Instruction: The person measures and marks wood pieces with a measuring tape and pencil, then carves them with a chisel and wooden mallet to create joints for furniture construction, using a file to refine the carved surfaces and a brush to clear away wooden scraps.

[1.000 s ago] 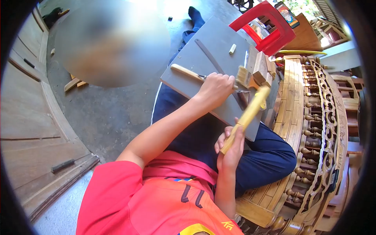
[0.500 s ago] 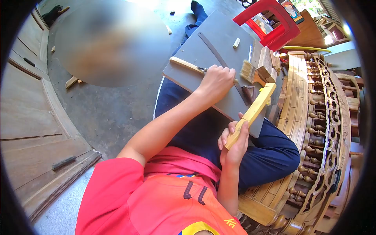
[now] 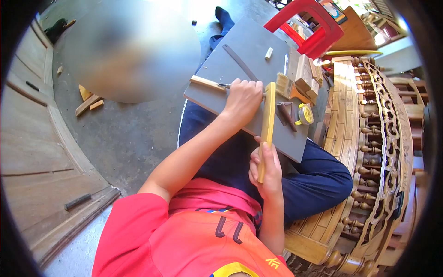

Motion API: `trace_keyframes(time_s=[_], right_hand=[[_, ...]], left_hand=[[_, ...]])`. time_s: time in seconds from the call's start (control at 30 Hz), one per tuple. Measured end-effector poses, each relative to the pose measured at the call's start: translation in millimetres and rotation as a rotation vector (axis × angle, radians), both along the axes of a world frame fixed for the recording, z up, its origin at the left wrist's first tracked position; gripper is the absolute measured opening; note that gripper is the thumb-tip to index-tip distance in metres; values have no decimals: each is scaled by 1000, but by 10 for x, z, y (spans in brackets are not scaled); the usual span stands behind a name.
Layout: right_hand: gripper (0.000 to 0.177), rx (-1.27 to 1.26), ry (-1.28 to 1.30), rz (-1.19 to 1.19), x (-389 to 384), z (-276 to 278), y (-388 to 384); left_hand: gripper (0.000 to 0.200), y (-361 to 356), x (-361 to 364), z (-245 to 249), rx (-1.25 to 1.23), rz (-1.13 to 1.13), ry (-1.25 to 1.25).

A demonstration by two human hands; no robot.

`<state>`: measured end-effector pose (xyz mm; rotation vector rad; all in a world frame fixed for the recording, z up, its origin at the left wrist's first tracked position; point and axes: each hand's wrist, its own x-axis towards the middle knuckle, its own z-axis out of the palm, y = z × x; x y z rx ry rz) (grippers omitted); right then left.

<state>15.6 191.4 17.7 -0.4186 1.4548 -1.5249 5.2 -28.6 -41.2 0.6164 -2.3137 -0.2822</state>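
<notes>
My left hand (image 3: 243, 100) is closed around the metal shank of a wooden-handled tool (image 3: 207, 83), whose pale handle sticks out to the left over the grey board (image 3: 217, 64). The working end is mostly hidden by my fingers, so I cannot tell its exact kind. In my right hand (image 3: 268, 167) a narrow, yellowish wooden strip (image 3: 267, 120) is gripped at its lower end and stands nearly upright in view. Its upper end lies right beside my left fist. Behind the strip, dark brown pieces (image 3: 287, 116) and a yellow tape measure (image 3: 305, 114) lie on the board.
A metal ruler (image 3: 240, 62), a small pale block (image 3: 268, 54), a flat brush (image 3: 284, 86) and wooden blocks (image 3: 305, 76) lie on the board. A red plastic stool (image 3: 318, 27) stands beyond. Carved wooden furniture (image 3: 376, 138) runs along the right; wood offcuts (image 3: 87, 105) lie on the floor.
My right hand has swung the wooden strip leftward and more upright, bringing its top to my left fist and uncovering the tape measure. My left hand, still holding the tool, sits slightly further left.
</notes>
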Motion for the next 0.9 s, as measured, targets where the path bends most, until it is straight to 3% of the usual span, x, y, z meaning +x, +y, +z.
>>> trace_keyframes(time_s=[0.13, 0.3, 0.6, 0.83, 0.9], right_hand=[[48, -177, 51, -346, 85, -67, -96], [43, -40, 64, -91, 37, -24, -23], [41, -147, 88, -218, 5, -62, 49], [42, -466, 131, -482, -12, 77, 108], [42, -385, 166, -451, 68, -29, 61]], left_hand=[[14, 44, 21, 38, -12, 6, 11], [19, 44, 61, 112, 7, -55, -17], [21, 84, 43, 166, 21, -111, 62], [22, 112, 67, 242, 0, -123, 98], [22, 122, 55, 256, 2, -140, 112]])
